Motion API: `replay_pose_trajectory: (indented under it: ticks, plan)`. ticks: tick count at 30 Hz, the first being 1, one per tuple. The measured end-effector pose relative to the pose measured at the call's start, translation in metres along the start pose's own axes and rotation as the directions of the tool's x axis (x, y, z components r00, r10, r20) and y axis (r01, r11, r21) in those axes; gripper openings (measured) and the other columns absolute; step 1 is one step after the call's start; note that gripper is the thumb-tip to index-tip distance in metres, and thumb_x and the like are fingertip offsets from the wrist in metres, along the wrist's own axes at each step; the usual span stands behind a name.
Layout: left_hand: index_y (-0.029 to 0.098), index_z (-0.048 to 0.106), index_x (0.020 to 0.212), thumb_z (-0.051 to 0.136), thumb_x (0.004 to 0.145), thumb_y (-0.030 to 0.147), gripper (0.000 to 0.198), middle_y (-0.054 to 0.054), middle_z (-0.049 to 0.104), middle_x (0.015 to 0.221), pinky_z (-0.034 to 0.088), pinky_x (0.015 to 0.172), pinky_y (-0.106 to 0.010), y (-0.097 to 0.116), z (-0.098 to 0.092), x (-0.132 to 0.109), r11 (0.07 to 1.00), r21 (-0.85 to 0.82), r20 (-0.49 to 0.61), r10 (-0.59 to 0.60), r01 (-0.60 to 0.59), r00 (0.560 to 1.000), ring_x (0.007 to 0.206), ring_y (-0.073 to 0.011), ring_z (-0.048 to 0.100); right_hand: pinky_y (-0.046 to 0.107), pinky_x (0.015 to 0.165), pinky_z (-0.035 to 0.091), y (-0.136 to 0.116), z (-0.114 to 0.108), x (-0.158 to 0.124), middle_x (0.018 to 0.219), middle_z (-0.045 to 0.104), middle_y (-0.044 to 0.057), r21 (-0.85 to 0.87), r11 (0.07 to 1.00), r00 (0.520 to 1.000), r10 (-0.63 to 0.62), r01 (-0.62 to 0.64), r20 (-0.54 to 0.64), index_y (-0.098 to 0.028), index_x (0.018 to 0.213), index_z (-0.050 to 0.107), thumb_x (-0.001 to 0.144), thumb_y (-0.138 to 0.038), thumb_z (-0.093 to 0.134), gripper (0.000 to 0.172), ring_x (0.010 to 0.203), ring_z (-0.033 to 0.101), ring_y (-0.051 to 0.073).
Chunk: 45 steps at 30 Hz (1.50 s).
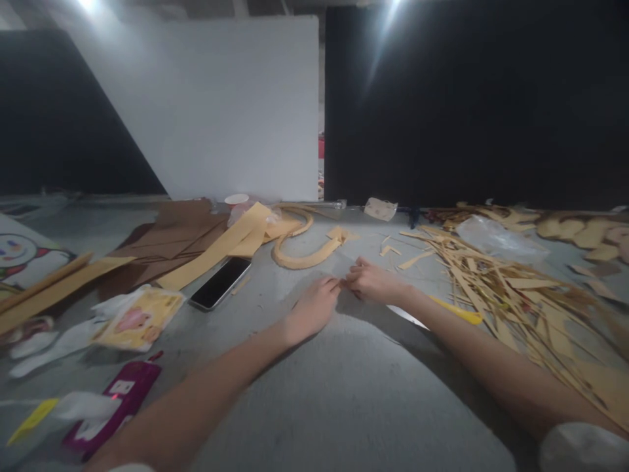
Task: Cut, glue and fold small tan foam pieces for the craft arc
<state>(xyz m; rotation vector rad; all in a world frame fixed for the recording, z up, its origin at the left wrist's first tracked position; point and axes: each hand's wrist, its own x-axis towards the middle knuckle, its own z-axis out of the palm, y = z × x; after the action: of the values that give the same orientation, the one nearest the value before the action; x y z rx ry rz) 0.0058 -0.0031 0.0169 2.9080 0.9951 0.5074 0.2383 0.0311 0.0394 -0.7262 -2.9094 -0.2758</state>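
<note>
Close together over the grey tabletop, my left hand (317,307) and my right hand (372,282) meet at the fingertips. The fingers of both are closed in a pinch. Whatever lies between them is too small or hidden to make out. Just beyond them rests a curved tan strip (301,263), bent into a hook shape, with a short folded piece (341,234) at its end. Partly under my right forearm lies a knife with a yellow handle (457,310) and a pale blade (407,316).
A phone (221,283), a tissue pack (140,320) and a purple device (120,403) lie on the left. Tan strips (216,252) and brown sheets (171,229) are behind them. Thin offcuts (511,295) heap on the right by a clear plastic bag (496,237). Panels (221,111) stand behind.
</note>
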Motion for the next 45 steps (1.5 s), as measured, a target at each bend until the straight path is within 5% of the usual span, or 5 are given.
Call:
replay_pose_trajectory:
  ticks: [7,17,26,36,45]
  plan:
    - [0.006,0.066,0.133,0.046,0.088,-0.003,0.049,-0.022,0.071,0.133,0.052,0.114,-0.048,0.000,0.001,-0.002,0.999,0.037,0.022,0.000,-0.001,1.000,0.133,-0.0317,0.063,0.040,0.088,0.030,-0.017,0.008,0.001,0.074,0.072,0.008,0.013,0.987,0.985,0.159,-0.159,-0.062,-0.016,0.086,0.075,0.085,-0.014,0.058,0.018,0.071,0.058,0.021]
    - [0.011,0.066,0.131,0.050,0.085,-0.006,0.052,-0.016,0.071,0.133,0.053,0.112,-0.046,-0.002,0.005,-0.002,0.999,0.049,0.009,0.021,-0.021,1.000,0.131,-0.0297,0.063,0.044,0.090,0.031,-0.022,0.000,-0.002,0.066,0.072,0.010,-0.078,0.958,0.960,0.279,-0.277,0.018,-0.018,0.072,0.075,0.083,-0.017,0.059,0.020,0.060,0.057,0.021]
    - [0.015,0.072,0.109,0.049,0.093,-0.003,0.033,-0.013,0.072,0.114,0.054,0.109,-0.046,-0.010,0.002,-0.003,0.998,-0.050,-0.009,0.039,-0.039,0.999,0.119,-0.0288,0.061,0.036,0.085,0.033,-0.026,0.020,0.002,0.082,0.072,0.006,0.182,0.905,0.893,0.414,-0.384,-0.177,-0.018,0.085,0.067,0.105,-0.030,0.057,0.025,0.077,0.064,0.020]
    - [0.015,0.067,0.131,0.044,0.089,-0.007,0.052,-0.012,0.067,0.128,0.053,0.114,-0.049,-0.021,0.018,-0.006,0.968,-0.231,-0.164,-0.141,0.101,0.976,0.130,-0.0269,0.056,0.034,0.083,0.032,-0.018,0.036,0.007,0.087,0.071,0.001,0.474,0.772,0.823,0.547,-0.423,-0.156,-0.019,0.097,0.065,0.097,-0.024,0.068,0.005,0.081,0.061,0.019]
    - [0.020,0.074,0.117,0.047,0.094,-0.004,0.043,-0.011,0.070,0.127,0.050,0.118,-0.048,-0.029,0.025,-0.005,0.939,-0.319,-0.198,-0.197,0.127,0.960,0.130,-0.0266,0.059,0.035,0.087,0.034,-0.014,0.045,0.009,0.090,0.071,0.001,0.496,0.800,0.850,0.486,-0.339,-0.202,-0.020,0.100,0.069,0.101,-0.023,0.070,0.003,0.085,0.063,0.019]
